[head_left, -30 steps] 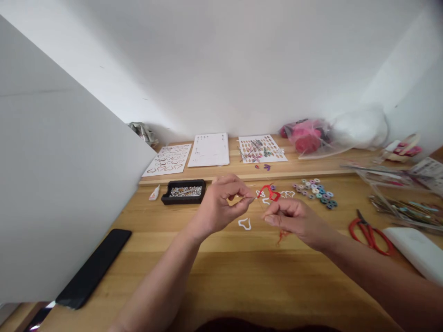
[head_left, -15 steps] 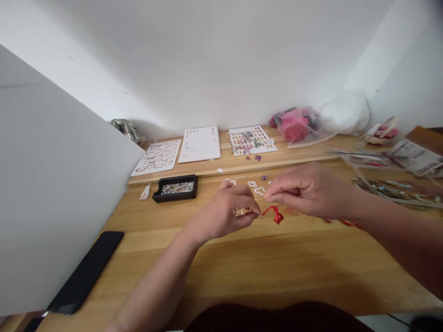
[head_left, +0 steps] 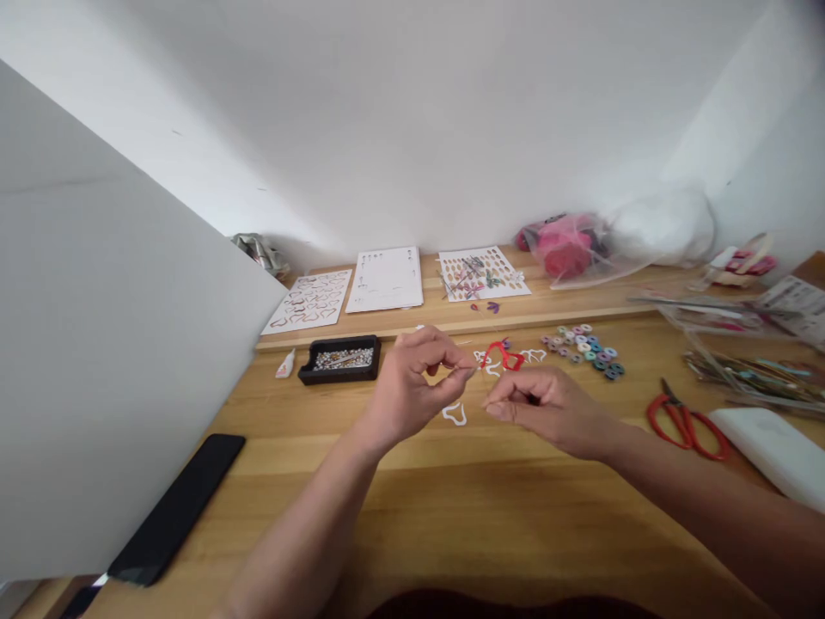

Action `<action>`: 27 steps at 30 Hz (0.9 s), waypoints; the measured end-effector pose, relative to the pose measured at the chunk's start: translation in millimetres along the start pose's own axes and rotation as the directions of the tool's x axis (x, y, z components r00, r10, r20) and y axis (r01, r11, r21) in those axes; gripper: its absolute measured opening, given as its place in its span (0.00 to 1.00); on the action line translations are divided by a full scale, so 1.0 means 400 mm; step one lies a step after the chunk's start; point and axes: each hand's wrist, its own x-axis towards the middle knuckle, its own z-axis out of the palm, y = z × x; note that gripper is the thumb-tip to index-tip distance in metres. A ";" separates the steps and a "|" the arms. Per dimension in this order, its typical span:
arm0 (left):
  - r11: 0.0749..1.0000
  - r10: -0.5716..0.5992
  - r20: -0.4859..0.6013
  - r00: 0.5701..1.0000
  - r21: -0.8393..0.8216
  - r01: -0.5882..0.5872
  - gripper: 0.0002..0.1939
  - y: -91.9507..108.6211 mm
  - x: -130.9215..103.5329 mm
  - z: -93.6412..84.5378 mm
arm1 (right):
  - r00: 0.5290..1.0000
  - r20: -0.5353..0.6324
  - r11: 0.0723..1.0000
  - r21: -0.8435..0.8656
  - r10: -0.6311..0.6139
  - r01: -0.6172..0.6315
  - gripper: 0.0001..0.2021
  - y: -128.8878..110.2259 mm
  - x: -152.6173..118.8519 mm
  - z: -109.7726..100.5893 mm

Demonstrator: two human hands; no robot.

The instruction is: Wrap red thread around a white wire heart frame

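My left hand [head_left: 422,378] is closed in a pinch at the middle of the table. At its fingertips is one end of a red looped strip [head_left: 511,358], which sticks out to the right above the tabletop. My right hand [head_left: 554,411] pinches just below and to the right of it, thumb against forefinger. Whatever lies between those fingers is too fine to make out. A white curvy cut-out [head_left: 455,414] rests on the wood between the hands, and more white cut-outs [head_left: 534,355] lie behind the red strip.
Red-handled scissors [head_left: 687,423] and a white box-like object [head_left: 770,447] lie at right. Small thread spools [head_left: 586,346] sit behind my right hand. At left are a black tray [head_left: 341,375] of beads, a small white bottle [head_left: 285,364] and a black phone [head_left: 180,507]. Printed sheets [head_left: 385,279] lie on the raised ledge.
My right hand has moved lower, uncovering the spools and scissors. The red strip now points up and away rather than hanging down. The view has shifted slightly.
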 end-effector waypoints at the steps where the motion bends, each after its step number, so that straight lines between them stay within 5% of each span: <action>1: 0.997 0.005 -0.008 1.000 0.078 -0.004 0.04 -0.003 0.000 -0.001 | 1.000 -0.025 0.998 -0.055 -0.011 0.010 0.12 -0.007 -0.009 0.003; 5: 0.959 0.040 0.063 0.997 0.279 -0.056 0.06 -0.003 0.001 -0.010 | 0.979 -0.096 0.932 -0.335 -0.178 0.136 0.09 -0.052 -0.034 -0.018; 9: 0.959 0.058 0.220 0.974 0.259 -0.115 0.05 0.008 -0.003 -0.014 | 0.930 -0.096 0.801 -0.543 -0.356 0.251 0.08 -0.106 -0.034 -0.063; 13: 0.985 0.077 0.351 0.933 0.120 -0.127 0.03 0.025 -0.011 -0.009 | 0.926 0.040 0.776 -0.532 -0.376 0.339 0.09 -0.145 -0.002 -0.101; 16: 0.996 0.090 0.384 0.919 -0.044 -0.079 0.04 0.039 -0.014 -0.007 | 0.955 0.077 0.851 -0.437 -0.286 0.291 0.07 -0.144 0.033 -0.119; 22: 0.949 0.051 0.244 0.968 -0.314 0.029 0.03 0.044 -0.006 -0.007 | 0.995 0.056 0.997 0.024 -0.078 0.077 0.09 -0.058 0.074 -0.084; 27: 0.990 0.004 0.025 1.000 -0.139 -0.001 0.02 0.019 0.000 -0.002 | 1.000 -0.016 0.998 0.054 -0.022 0.023 0.13 0.006 0.041 -0.011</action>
